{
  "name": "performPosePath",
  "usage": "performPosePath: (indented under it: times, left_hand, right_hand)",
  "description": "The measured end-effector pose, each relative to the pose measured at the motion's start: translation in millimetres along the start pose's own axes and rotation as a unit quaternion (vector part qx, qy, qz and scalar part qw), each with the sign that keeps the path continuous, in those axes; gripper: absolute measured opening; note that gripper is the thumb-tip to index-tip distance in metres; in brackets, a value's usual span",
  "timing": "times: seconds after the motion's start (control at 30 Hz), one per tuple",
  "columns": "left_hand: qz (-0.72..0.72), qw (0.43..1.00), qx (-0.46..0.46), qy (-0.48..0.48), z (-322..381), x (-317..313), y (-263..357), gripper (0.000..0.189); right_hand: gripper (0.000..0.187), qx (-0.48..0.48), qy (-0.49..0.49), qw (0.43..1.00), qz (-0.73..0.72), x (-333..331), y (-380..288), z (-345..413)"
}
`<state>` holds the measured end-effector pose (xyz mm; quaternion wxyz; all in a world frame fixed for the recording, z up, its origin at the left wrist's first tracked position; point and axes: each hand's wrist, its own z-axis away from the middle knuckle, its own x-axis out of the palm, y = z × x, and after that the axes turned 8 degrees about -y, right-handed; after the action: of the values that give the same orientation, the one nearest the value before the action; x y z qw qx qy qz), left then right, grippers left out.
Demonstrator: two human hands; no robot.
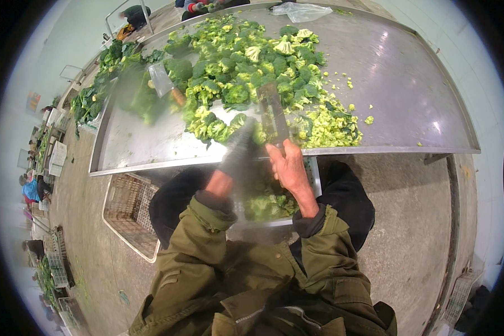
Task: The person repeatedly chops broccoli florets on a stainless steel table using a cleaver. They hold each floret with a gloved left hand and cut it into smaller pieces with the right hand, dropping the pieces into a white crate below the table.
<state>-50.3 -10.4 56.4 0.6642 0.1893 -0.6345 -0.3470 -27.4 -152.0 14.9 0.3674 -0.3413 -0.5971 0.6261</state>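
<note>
My right hand (289, 166) is bare and grips a broad-bladed knife (273, 113), whose rectangular blade points away from me over the near edge of a metal table (403, 105). My left hand (239, 145), in a grey glove, is beside the blade and blurred. Green broccoli florets (218, 130) lie by its fingertips; blur hides whether it holds one. A large heap of cut broccoli (243, 63) spreads beyond both hands. Small pale-green trimmings (329, 124) are piled to the right of the blade. Below my hands, a crate (317, 180) between my knees contains florets (269, 206).
Another knife (177, 96) with a wooden handle lies left of the heap. Leafy broccoli (94, 101) fills a container beyond the table's raised left rim. A plastic crate (130, 210) stands on the floor by my left leg. Clear plastic (302, 11) and a person's gloved hands (199, 7) are at the far edge.
</note>
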Motion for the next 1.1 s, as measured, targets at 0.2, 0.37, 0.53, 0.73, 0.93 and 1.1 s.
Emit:
performPosePath:
  times: [0.2, 0.37, 0.53, 0.73, 0.93, 1.1]
  left_hand:
    - [-0.091, 0.98, 0.063, 0.165, -8.4, 23.8, -4.5, 0.043]
    - [-0.076, 0.979, 0.076, 0.172, -11.4, 23.5, -11.3, 0.042]
    - [-0.086, 0.969, 0.137, 0.186, -37.5, 8.2, -28.1, 0.056]
    - [-0.129, 0.966, 0.141, 0.177, -42.3, -10.8, -37.2, 0.055]
    - [-0.134, 0.961, 0.131, 0.201, -40.6, 2.3, -34.4, 0.059]
    - [-0.113, 0.959, 0.12, 0.23, -37.7, 22.1, -28.0, 0.044]
  right_hand:
    - [0.023, 0.035, -0.027, 0.998, -0.045, 4.0, -2.1, 4.3]
    - [0.025, 0.051, -0.008, 0.999, -0.014, 5.0, 7.0, 0.2]
    - [0.027, -0.028, 0.04, 0.996, 0.073, 6.0, 25.6, -8.0]
    - [0.034, -0.05, 0.064, 0.992, 0.097, 9.0, 35.7, -9.2]
    - [0.028, -0.051, 0.048, 0.993, 0.095, 10.4, 48.3, -14.1]
    - [0.03, -0.049, 0.045, 0.994, 0.092, 10.8, 44.3, -12.8]
